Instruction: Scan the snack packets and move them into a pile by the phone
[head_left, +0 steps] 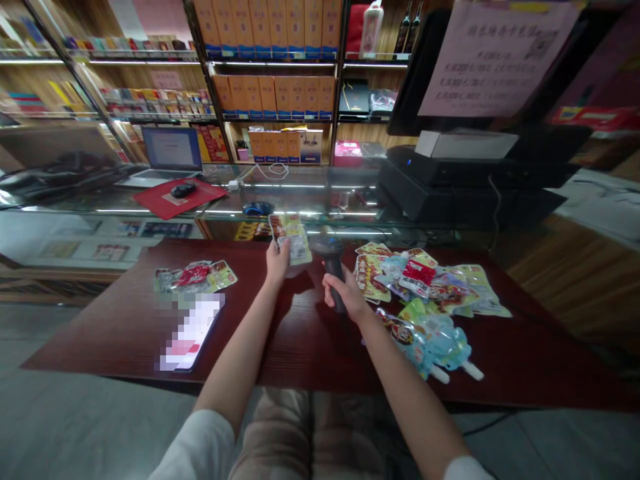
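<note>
My left hand (278,260) is closed on the lower edge of a snack packet (293,233) and holds it up over the far side of the dark red table. Just to its right, my right hand (345,290) is wrapped round the handle of a black barcode scanner (331,257), whose head points towards the packet. Right of the scanner lies a heap of colourful snack packets (450,287), with blue spouted pouches (435,340) at its near side. A smaller pile of packets (195,275) rests on the table's left part.
A phone (195,333) with a lit, partly blurred screen lies at the table's left front. Behind stand a glass counter (310,183), a laptop (173,150), a mouse (183,190) on a red mat, and a black monitor and till (450,180) at the right.
</note>
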The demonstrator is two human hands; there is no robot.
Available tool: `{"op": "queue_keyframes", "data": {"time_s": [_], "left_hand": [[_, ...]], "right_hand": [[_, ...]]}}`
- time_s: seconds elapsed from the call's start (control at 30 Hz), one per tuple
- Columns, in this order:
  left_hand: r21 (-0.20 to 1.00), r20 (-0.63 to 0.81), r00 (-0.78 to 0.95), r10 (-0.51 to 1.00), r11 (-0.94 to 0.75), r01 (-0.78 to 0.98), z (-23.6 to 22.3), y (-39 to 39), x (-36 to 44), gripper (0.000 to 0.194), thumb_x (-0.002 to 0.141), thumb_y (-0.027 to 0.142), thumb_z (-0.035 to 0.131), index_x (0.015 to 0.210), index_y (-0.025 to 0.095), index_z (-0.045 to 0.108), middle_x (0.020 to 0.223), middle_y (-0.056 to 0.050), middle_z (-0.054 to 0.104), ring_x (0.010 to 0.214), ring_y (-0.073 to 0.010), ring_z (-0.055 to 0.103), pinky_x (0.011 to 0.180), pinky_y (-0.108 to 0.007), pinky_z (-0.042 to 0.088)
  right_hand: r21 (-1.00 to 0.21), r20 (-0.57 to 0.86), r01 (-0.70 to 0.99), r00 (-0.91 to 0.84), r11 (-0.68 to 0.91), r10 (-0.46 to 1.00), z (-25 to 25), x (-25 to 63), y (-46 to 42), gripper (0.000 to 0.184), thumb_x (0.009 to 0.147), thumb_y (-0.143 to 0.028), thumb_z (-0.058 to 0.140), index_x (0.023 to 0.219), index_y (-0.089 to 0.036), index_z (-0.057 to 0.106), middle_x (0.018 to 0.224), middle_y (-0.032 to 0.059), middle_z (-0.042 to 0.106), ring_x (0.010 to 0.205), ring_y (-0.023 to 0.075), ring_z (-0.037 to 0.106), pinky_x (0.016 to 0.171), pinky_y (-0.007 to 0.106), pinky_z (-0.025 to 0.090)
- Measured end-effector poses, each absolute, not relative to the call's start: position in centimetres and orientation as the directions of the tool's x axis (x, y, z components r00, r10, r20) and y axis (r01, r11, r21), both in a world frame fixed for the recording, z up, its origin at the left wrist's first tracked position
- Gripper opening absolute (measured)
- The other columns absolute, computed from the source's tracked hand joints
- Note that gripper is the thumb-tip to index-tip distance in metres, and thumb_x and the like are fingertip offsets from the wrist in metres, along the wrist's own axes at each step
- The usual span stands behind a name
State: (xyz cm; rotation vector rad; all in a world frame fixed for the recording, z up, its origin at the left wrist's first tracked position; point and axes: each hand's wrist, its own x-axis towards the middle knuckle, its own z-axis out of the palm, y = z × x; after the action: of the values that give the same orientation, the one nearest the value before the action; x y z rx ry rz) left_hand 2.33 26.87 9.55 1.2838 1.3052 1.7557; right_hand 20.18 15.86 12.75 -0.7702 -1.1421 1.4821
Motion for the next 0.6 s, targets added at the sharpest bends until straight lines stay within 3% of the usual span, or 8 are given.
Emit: {"op": "queue_keyframes", "data": {"time_s": [0.23, 0.6], "left_hand": [[0.939, 0.335, -0.400, 0.853, -0.339, 0.063, 8.0, 27.6, 0.7, 0.040, 0.078, 0.049, 0.057, 0.096, 0.014, 0.061, 0.095, -0.010, 0.070, 0.087, -0.0214, 0.065, 0.079, -0.033, 0.051], [0.938, 0.340, -0.385, 0.858, -0.339, 0.073, 7.8, 27.6, 0.2, 0.041, 0.078, 0.050, 0.058, 0.095, 0.013, 0.061, 0.095, -0.010, 0.070, 0.088, -0.0203, 0.065, 0.080, -0.032, 0.051]], "right_hand": [[-0.939, 0.079, -0.344, -0.258, -0.015, 0.963, 10.8, 18.6, 15.7, 0.040, 0.078, -0.035, 0.063, 0.109, -0.021, 0.044, 0.056, -0.0111, 0.050, 0.031, 0.0062, 0.043, 0.034, 0.020, 0.034], [-0.976, 0.063, -0.216, -0.263, 0.005, 0.963, 10.1, 17.9, 15.8, 0.039, 0.077, -0.040, 0.062, 0.105, -0.019, 0.044, 0.052, -0.0112, 0.050, 0.030, 0.0071, 0.043, 0.033, 0.018, 0.031]]}}
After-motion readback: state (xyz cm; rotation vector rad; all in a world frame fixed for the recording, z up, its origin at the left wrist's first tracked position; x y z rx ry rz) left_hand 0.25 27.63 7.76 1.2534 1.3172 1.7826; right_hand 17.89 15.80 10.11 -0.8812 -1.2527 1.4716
